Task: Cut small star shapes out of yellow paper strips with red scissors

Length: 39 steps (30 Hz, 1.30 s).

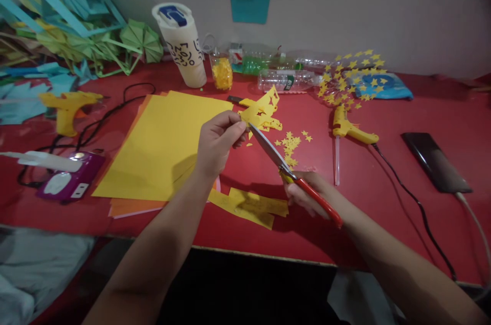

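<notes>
My left hand (220,141) pinches a small piece of yellow paper (244,117) between thumb and fingers. The scissors (270,150), with red handles, are in my right hand (310,193), and their blade tips meet the paper at my left fingertips. Just behind lie yellow paper scraps (264,107) with star-shaped holes. A small heap of cut yellow paper stars (290,147) rests on the red table right of the blades. Yellow paper strips (249,204) lie nearer to me, below both hands. Left of my left hand is a stack of yellow paper sheets (153,146).
A yellow glue gun (353,130) and a phone (435,161) lie at right, each with a cable. At left are another glue gun (69,105) and a purple power adapter (71,176). A white tumbler (182,48) and plastic bottles (287,80) line the back.
</notes>
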### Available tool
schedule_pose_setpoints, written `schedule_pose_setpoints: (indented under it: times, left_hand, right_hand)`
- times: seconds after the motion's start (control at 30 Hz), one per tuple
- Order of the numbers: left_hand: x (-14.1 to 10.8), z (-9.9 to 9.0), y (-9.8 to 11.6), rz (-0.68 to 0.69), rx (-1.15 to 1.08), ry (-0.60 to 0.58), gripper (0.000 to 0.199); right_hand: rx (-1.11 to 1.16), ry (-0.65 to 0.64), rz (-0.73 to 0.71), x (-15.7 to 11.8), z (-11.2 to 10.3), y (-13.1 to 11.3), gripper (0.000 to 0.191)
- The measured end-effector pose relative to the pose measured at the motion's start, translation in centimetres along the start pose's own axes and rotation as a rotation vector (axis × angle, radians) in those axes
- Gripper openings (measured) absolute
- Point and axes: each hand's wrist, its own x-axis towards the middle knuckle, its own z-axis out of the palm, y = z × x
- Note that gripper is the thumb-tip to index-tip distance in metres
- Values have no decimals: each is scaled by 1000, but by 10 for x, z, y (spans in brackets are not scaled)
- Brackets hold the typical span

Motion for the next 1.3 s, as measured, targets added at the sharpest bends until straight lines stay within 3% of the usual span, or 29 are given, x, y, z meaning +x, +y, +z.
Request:
schedule_pose_setpoints:
  times: [0.33, 1.3]
  left_hand:
    - [1, -2, 2, -31, -13, -46, 13]
    - [3, -5, 2, 0, 15, -6, 11]
  right_hand:
    - [-11, -22, 7, 0, -2, -3, 56]
    - [-20, 6, 49, 0, 2, -4, 52]
